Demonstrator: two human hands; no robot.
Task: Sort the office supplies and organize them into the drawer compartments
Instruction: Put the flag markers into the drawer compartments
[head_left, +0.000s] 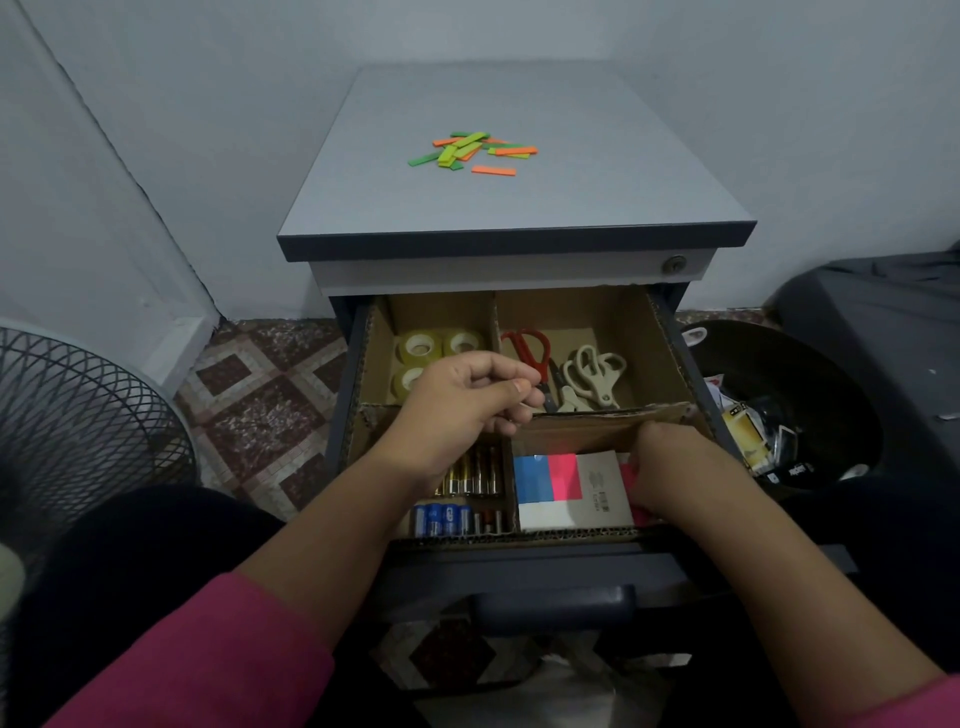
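Pink sticky notes (641, 512) are gripped by right hand (670, 467) inside drawer (675, 332); left hand (467, 400) is held loosely curled, empty, above the dividers.

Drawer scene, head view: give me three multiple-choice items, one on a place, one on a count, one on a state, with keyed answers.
1. Where do the tape rolls lie?
A. back-left compartment
B. front-right compartment
C. on the cabinet top

2. How many pairs of scissors show in the back-right compartment?
A. none
B. two
C. five

3. What state is the drawer in?
A. shut
B. pulled open
C. taken out onto the floor

Answers: 1 A, the rolls sit behind the left divider. 2 B, red scissors and beige scissors. 3 B, all four compartments show, with both hands over it.
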